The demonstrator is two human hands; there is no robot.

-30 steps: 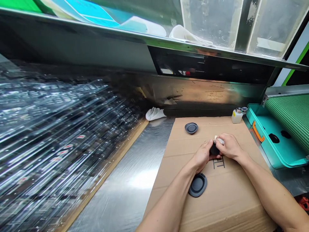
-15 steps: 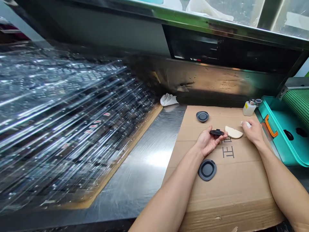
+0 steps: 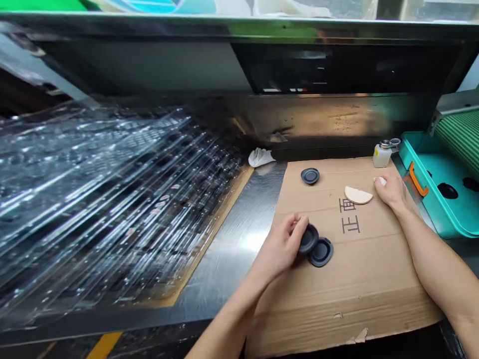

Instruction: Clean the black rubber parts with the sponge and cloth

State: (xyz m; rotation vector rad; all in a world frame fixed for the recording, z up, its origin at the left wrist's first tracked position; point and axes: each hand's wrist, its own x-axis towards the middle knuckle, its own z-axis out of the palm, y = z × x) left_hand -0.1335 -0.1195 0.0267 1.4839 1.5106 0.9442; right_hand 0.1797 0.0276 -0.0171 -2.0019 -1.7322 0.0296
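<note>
My left hand (image 3: 286, 239) pinches a round black cap (image 3: 309, 239) by its edge, tilted, just left of a second black cap (image 3: 321, 252) that lies on the cardboard sheet (image 3: 374, 279). Farther back on the cardboard rests a third black cap (image 3: 310, 175). My right hand (image 3: 391, 190) is closed around a small white thing (image 3: 380, 181), mostly hidden by the fingers; I cannot tell its kind. Beside that hand, to the left, lies a cream half-round pad (image 3: 358, 195). Printed characters show on the cardboard below the pad.
A white bottle with a metal top (image 3: 382, 154) stands at the cardboard's back right corner. To the right is a teal bin (image 3: 443, 219) with an orange handle, holding several black pieces. Trays under clear plastic (image 3: 149, 209) fill the left. A crumpled white glove (image 3: 261, 157) lies at the back.
My left hand has moved left and toward me with the black cap, turning from palm up to palm down. My right hand stays near the pad, still closed. The view has shifted slightly.
</note>
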